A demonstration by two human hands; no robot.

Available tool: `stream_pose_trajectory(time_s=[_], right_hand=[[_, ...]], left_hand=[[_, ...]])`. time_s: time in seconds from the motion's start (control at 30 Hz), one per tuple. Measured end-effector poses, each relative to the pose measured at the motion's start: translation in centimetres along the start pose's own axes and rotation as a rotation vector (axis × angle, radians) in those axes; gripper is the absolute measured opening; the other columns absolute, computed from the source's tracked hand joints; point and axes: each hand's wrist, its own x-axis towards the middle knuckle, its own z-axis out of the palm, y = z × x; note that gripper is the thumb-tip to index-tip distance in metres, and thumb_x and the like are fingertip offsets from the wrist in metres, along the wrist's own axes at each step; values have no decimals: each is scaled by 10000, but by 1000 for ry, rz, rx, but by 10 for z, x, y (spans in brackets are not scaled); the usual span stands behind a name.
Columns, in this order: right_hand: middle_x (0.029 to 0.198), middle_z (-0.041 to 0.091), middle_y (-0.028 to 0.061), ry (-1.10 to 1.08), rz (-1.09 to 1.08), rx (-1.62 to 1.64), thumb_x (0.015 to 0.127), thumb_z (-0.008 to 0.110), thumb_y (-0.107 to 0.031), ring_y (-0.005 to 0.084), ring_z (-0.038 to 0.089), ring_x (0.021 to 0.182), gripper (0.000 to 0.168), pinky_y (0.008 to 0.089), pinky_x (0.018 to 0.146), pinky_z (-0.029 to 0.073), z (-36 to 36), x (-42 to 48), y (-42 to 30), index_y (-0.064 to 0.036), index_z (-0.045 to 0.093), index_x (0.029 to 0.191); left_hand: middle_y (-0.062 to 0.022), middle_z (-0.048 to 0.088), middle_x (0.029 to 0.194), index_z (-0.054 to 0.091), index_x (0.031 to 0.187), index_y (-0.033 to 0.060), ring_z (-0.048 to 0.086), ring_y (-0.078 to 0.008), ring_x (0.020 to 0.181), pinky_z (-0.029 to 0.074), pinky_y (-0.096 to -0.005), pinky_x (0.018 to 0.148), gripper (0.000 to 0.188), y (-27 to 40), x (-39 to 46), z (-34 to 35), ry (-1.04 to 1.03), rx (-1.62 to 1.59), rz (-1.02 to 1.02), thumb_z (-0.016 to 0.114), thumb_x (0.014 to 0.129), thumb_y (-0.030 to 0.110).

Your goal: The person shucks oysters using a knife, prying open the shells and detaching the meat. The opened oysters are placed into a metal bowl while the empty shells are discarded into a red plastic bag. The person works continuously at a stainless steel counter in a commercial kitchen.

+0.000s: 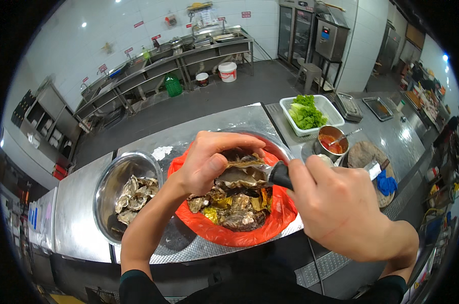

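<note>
My left hand (208, 161) grips an oyster (239, 178) by its left end, above a basin lined with a red plastic bag (229, 237). The oyster's two shells stand apart, with pale flesh showing between them. In my right hand (336, 205) is the black handle of an oyster knife (281, 175), whose metal blade reaches into the gap from the right. Shells (241, 218) and bits of yellow foil lie in the bag below. On the left, a steel bowl (102, 197) holds several oysters (134, 199), partly behind my left forearm.
A white basket (338, 123) of lettuce (307, 114) stands at the back right. Nearer are a steel pot (332, 150) of red sauce with a spoon, a round wooden board (366, 154) and a crumpled blue item (386, 183). Steel trays (379, 108) sit farther right.
</note>
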Motion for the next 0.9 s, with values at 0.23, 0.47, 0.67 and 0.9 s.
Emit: stream_pose_trajectory(time_s=[0.23,0.47,0.67,0.9], right_hand=[[711,552,64,132,-163,57,797,691,-99,285,607,528,146,403,483,485,-6,24,24,-48,564,848],[703,545,56,167,-346,306,715,817,-150,267,610,569,386,379,514,465,3,35,52,-84,689,1073],[713,605,81,185,-297,417,625,823,-89,273,613,585,399,376,526,455,-10,28,76,-62,728,1011],[750,617,105,243,-75,165,596,797,-81,305,646,655,393,373,593,464,-40,-3,52,-33,671,965]], left_hand=[[-213,734,1029,644,1163,-130,735,-260,941,578,-351,859,1139,8,1,-15,15,5,21,262,880,905],[-202,732,1016,620,1216,-109,737,-257,931,576,-353,850,1107,15,6,-17,-52,-52,75,322,872,900],[-190,724,1017,589,1238,-97,722,-250,946,562,-355,879,1138,15,5,-22,-39,-139,56,353,831,939],[-189,695,1047,574,1236,-55,666,-238,1009,517,-378,939,1035,23,2,-31,15,-96,-42,319,884,883]])
